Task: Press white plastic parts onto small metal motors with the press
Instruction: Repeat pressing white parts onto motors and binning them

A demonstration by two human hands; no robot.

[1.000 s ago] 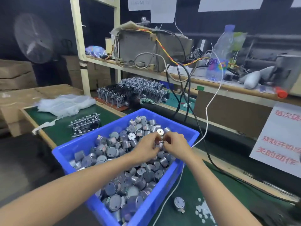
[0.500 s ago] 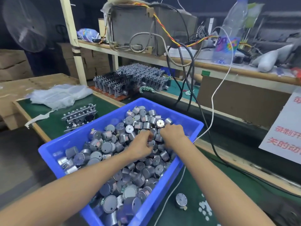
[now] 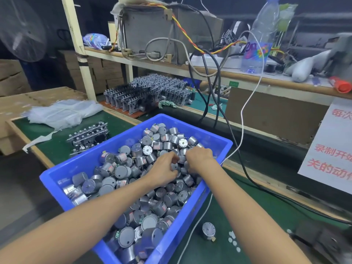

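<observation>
Blue plastic forms the bin (image 3: 80, 168) on the left part of the green-topped desk (image 3: 266, 208), and it is heaped with small metal motors (image 3: 122, 171), grey round cans lying every way up. Both hands are down in the far right part of the heap, close together. The left hand (image 3: 164, 169) has its fingers curled, and thumb and fingers pinch a motor (image 3: 174, 166) at the top of the pile. The right hand (image 3: 199, 159) lies back-up over the heap with its fingers tucked down among the cans; whether it grasps anything cannot be told. Right of the bin, a lone motor (image 3: 208, 230) stands on the desk with a flat end upward. Near it to the right lie the white plastic parts (image 3: 233, 240), a small scatter of discs. A white cable (image 3: 242, 119) runs past the bin's right corner. A dark object (image 3: 320, 242) at the lower right is too blurred to identify. Beyond the bin are a small stack of metal frames (image 3: 88, 137), crumpled clear bags (image 3: 62, 113) and long rows of frames (image 3: 148, 94). On the shelf (image 3: 247, 75) above stand a grey box (image 3: 152, 29) trailing wires and a clear bottle (image 3: 261, 35). A white sign (image 3: 331, 149) with red characters shows at the right.
</observation>
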